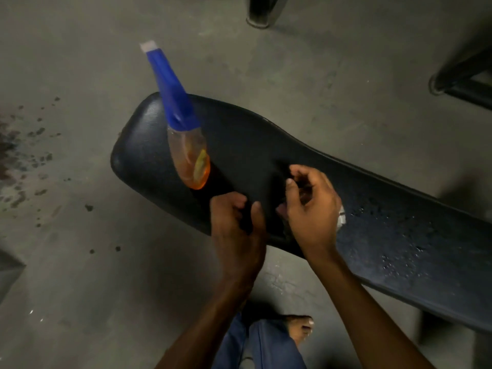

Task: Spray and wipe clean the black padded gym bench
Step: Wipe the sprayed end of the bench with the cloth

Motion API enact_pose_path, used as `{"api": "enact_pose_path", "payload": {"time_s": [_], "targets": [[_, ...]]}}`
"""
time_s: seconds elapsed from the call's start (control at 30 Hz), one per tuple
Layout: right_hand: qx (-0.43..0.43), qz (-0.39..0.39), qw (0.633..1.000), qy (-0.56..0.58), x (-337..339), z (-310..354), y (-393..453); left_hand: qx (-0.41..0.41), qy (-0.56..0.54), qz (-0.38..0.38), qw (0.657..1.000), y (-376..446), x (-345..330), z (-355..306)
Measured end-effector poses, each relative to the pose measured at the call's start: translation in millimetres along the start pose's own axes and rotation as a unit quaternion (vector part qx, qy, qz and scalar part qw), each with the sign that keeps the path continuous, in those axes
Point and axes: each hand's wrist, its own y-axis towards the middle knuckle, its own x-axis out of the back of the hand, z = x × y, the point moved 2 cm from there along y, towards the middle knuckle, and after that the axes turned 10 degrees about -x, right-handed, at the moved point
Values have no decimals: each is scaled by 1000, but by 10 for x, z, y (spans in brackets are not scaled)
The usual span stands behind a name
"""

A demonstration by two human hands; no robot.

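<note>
The black padded bench [386, 209] runs from centre left to the lower right, and spray droplets glisten on its right part. A spray bottle [186, 145] with a blue head and orange liquid stands on the bench's left end. Over the middle of the pad, both hands hold a black cloth [269, 198] that is hard to tell from the pad. My left hand [237, 230] is clenched on the cloth's near edge. My right hand [311, 209] pinches its far side, and a white tag [341, 217] shows beside that hand.
The bench stands on a grey concrete floor [93, 262] with dark stains [18, 161] at the left. Black metal equipment legs stand at the top [259, 12] and upper right [463, 78]. My bare foot [299, 328] and blue trouser leg are below the bench.
</note>
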Motion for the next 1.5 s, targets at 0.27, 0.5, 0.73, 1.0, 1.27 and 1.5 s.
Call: {"api": "enact_pose_path", "payload": {"time_s": [0.27, 0.5, 0.73, 1.0, 1.27, 1.5], "targets": [[-177, 47, 938, -295, 548, -532, 133, -102, 192, 297, 930, 93, -825, -174], [-171, 22, 982, -84, 805, -646, 114, -127, 280, 328, 893, -1, -1085, -259], [-147, -127, 971, -138, 1300, -1026, 198, -162, 158, 392, 892, -180, -1582, -504], [-58, 6, 951, -304, 732, -1196, 68, -225, 154, 367, 890, 100, -1662, -277], [-132, -34, 926, -352, 990, -1471, 541, -260, 152, 393, 869, 101, -1902, -190], [-204, -34, 907, -368, 1091, -1456, -17, -273, 167, 417, 851, -5, -2051, -185]]}}
